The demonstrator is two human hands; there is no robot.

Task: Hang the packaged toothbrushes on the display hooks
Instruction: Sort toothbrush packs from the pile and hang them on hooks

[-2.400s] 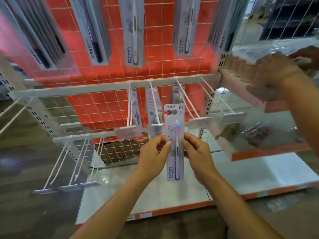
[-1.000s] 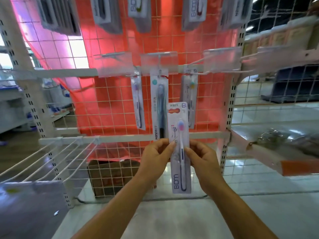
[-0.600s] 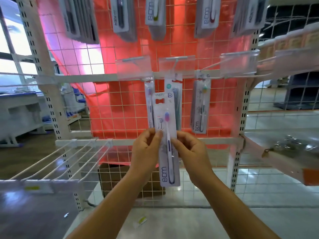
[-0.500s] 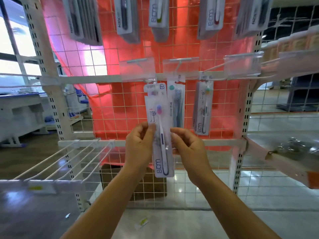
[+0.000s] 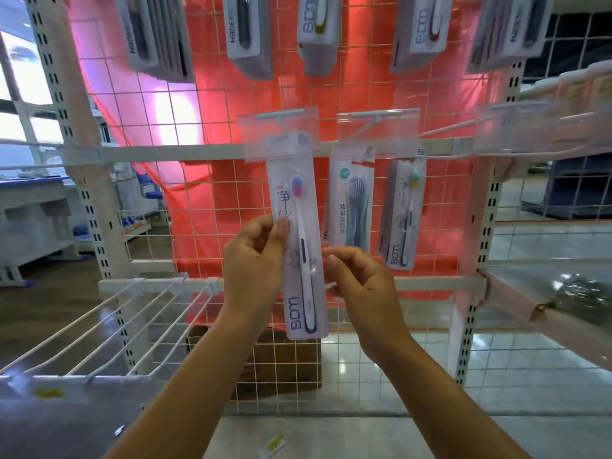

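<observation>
A packaged toothbrush [image 5: 299, 207], white card with a pink-and-blue brush head, stands upright in front of the red wire grid. My left hand [image 5: 255, 263] pinches its left edge at mid height. My right hand [image 5: 361, 283] has its curled thumb and fingers at the right edge. The pack's top sits behind the clear label holder of the left display hook [image 5: 278, 127]. Two other packs hang to the right: a blue-brush pack [image 5: 352, 200] and a green-tipped one [image 5: 402, 213].
Several toothbrush packs [image 5: 248, 28] hang in a row above. Bare white wire hooks [image 5: 132, 326] jut out at lower left. A pink-edged shelf [image 5: 516, 303] with a shiny bag sticks out on the right. A cardboard box [image 5: 281, 362] sits behind the grid.
Both hands have lifted the pack up and to the left, from in front of the middle hook to the left hook. Its top now reaches behind that hook's label holder.
</observation>
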